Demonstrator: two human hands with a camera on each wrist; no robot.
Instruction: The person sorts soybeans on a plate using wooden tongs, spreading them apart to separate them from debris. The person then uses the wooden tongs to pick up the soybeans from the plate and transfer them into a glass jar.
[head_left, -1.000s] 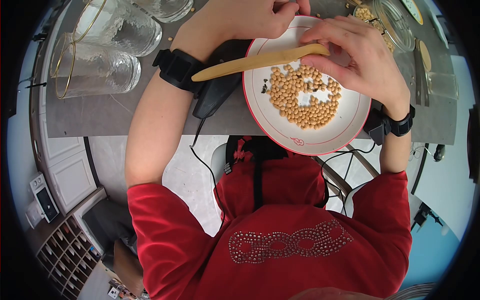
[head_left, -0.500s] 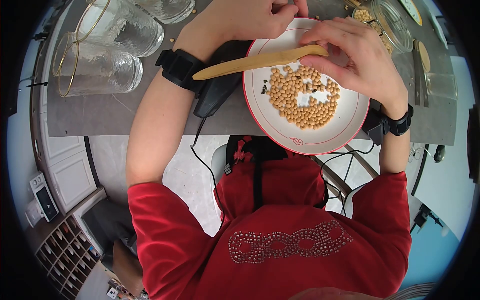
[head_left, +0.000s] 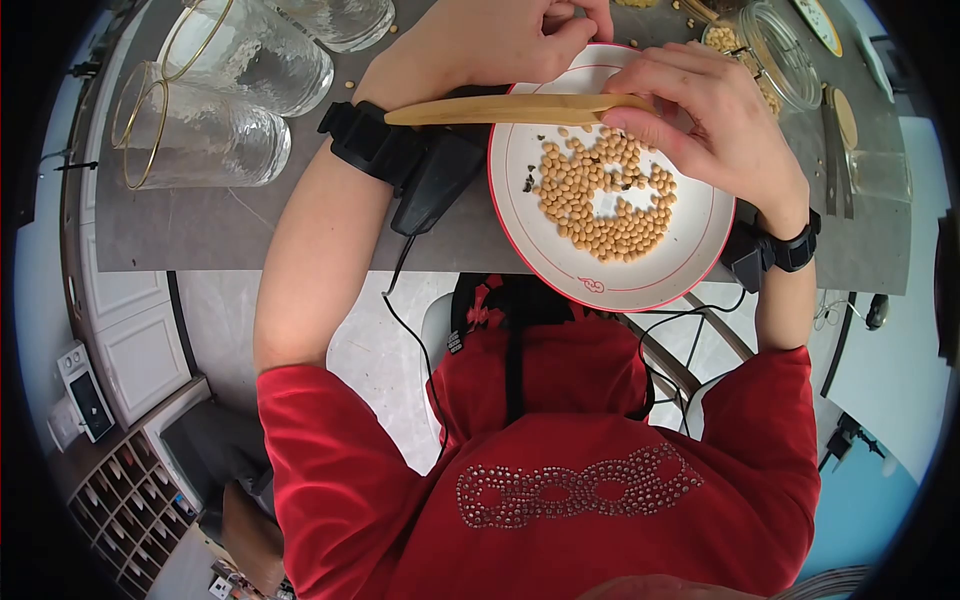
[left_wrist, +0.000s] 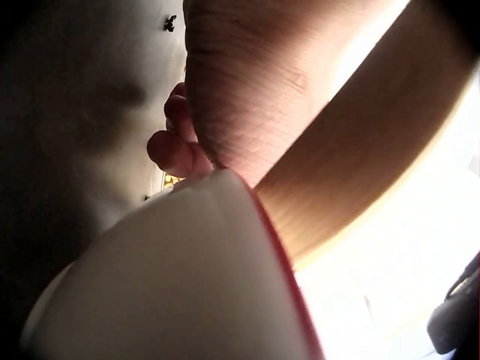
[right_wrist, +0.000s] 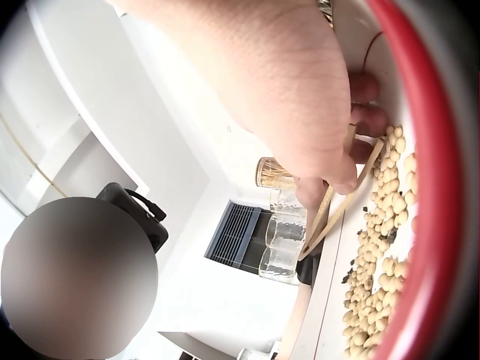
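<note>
My right hand [head_left: 700, 120] pinches pale wooden tongs [head_left: 520, 108] over the far side of a white, red-rimmed plate [head_left: 690, 240]. In the right wrist view the two arms of the tongs spread from their joined end, and the tips reach down by the fingertips near the beans. Round tan soybeans [head_left: 600, 220] cover the middle of the plate, with small dark bits [head_left: 529, 180] at their left edge and a few among them. My left hand [head_left: 510, 45] lies at the plate's far left rim, fingers loosely curled, seemingly holding nothing; its far fingers are partly out of view.
Gold-rimmed glasses [head_left: 235, 130] stand at the left of the grey table [head_left: 210, 230]. An opened glass jar [head_left: 785, 60] with soybeans is at the far right. Stray beans dot the tabletop. Black wrist cameras [head_left: 430, 185] with cables hang near the plate.
The joined end of the tongs has swung away from me, toward my left hand, uncovering a dark bit on the plate. Both hands stay in nearly the same place.
</note>
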